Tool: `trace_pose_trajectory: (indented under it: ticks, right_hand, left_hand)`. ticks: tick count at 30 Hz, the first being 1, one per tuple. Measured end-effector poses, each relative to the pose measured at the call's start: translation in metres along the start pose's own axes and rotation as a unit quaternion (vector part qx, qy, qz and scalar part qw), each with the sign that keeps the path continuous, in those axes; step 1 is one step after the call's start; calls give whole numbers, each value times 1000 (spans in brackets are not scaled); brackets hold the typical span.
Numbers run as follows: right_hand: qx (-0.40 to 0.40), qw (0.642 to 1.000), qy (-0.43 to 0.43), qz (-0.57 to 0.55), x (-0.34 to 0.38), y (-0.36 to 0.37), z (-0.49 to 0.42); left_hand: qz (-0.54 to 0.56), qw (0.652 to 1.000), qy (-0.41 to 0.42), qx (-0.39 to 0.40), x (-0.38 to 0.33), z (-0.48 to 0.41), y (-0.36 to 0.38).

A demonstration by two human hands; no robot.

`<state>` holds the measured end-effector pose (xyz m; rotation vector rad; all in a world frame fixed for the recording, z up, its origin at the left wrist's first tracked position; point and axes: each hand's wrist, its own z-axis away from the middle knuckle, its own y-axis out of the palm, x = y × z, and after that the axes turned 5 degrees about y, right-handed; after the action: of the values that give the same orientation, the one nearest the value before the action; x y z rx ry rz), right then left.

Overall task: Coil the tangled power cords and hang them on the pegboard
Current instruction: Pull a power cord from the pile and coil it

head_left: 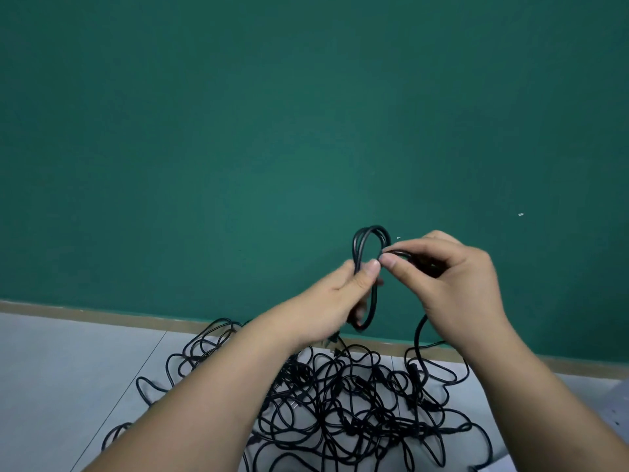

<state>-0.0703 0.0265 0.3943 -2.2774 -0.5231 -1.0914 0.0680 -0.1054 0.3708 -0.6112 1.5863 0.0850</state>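
Note:
A small coil of black power cord (369, 233) is held up in front of the green wall. My left hand (335, 301) grips the coil's loops around their middle, thumb on top. My right hand (452, 281) pinches a strand of the same cord beside the coil, and the loose end (419, 330) hangs from it down to the floor. Below both arms lies a big tangled heap of black cords (357, 403) with several plugs in it. No pegboard is in view.
A green wall (272, 131) fills the upper view, with a tan baseboard (102, 316) at its foot. The floor is of light grey tiles (68, 369). Something pale with a grey edge shows at the lower right corner (606, 403).

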Motion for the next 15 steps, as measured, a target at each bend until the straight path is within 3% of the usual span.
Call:
trace_pose_trajectory:
  ticks: [4,10,13,15]
  right_hand:
    - [-1,999,49,-6,-4,2,-2]
    - [-44,993,50,95,-10,13,1]
    - [30,991,115,60,-26,21,3]
    - [137,974,174,43,-42,22,4]
  left_hand:
    - [3,997,16,79,2,0,12]
    - [103,994,-24,26,9,1,20]
    - [202,978,-25,-49,7,-1,13]
    - [256,961,-27,-98,5,-2,5]
